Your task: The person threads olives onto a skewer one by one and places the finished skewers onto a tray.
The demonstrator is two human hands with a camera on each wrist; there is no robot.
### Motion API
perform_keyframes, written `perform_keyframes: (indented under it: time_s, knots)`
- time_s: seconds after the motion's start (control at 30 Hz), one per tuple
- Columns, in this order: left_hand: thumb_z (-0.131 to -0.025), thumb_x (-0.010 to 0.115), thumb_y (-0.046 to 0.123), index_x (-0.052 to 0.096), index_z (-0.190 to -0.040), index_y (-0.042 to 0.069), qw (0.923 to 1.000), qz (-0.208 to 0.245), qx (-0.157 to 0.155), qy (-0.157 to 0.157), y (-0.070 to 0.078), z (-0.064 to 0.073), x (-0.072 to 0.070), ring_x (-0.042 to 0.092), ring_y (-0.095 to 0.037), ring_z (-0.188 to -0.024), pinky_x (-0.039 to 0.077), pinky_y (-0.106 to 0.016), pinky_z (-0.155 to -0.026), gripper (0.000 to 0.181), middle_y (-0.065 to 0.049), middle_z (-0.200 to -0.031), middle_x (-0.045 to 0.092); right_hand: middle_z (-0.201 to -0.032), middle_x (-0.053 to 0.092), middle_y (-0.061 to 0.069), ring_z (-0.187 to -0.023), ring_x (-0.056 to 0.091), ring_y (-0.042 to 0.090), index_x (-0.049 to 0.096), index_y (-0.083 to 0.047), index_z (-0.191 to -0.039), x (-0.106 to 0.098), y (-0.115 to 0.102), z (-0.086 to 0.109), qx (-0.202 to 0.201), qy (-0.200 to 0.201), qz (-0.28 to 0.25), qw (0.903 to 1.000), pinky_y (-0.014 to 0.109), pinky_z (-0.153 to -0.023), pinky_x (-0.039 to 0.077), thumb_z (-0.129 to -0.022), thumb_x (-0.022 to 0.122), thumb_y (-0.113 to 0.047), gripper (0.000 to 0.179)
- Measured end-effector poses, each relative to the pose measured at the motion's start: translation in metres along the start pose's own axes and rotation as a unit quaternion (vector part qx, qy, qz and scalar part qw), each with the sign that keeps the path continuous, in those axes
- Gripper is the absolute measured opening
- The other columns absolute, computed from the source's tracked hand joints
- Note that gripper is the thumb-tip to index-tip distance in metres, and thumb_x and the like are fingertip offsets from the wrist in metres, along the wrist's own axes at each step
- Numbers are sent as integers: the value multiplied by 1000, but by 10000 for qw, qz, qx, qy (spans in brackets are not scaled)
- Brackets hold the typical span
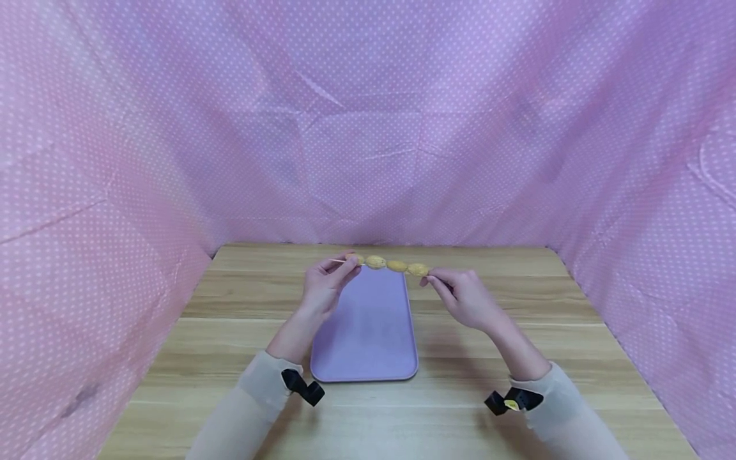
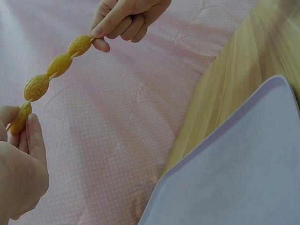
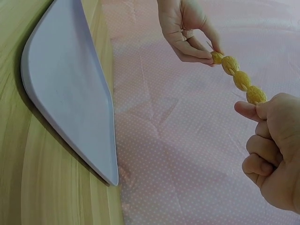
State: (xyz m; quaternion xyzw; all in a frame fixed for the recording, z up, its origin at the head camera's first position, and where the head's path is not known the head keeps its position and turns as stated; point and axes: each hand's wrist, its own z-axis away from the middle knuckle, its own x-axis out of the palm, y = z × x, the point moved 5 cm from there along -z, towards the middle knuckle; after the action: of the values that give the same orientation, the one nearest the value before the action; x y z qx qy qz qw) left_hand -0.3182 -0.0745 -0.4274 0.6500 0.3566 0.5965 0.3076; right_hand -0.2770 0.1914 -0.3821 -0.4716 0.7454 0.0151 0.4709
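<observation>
A thin wooden skewer (image 1: 336, 260) with several yellow, wrinkled, oval pieces like dried fruit (image 1: 397, 266) is stretched between both hands above the far end of the tray. The left hand (image 1: 324, 289) pinches the fruit piece at the left end (image 2: 21, 119) between thumb and fingers. Beyond that hand a short bare tip of the skewer sticks out. At the other end, the right hand (image 1: 462, 296) pinches the skewer between thumb and index finger, just past the last piece (image 3: 256, 94). Its other fingers are curled in.
A pale purple rectangular tray (image 1: 368, 338) lies on the wood-grain table (image 1: 494, 358), below the hands. Pink dotted cloth (image 1: 368, 160) hangs behind the table and along both sides. Each forearm has a light sleeve and a black wrist camera (image 1: 513, 401).
</observation>
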Motion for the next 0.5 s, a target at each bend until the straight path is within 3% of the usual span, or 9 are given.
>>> perform_keyframes:
  time_s: [0.33,0.5]
  knots:
    - [-100,59,-14,80,-82,19,9999,38,-56,-106,7,2,3,76,-9,-80,68,-23,-86,42,8,-99,79,-61,35,-16,-53,27,-8,79,-10,-99,2,-5,-1,-164,16,-182,9997,14,-42,28,-104,64,-1,19]
    - [-101,60,-11,80,-86,20,9996,109,-216,-119,9,1,3,76,-9,-83,67,-22,-90,40,8,-105,76,-63,48,-11,-55,32,-7,78,-7,-98,6,-8,0,-219,133,-252,9994,13,-44,32,-103,64,1,18]
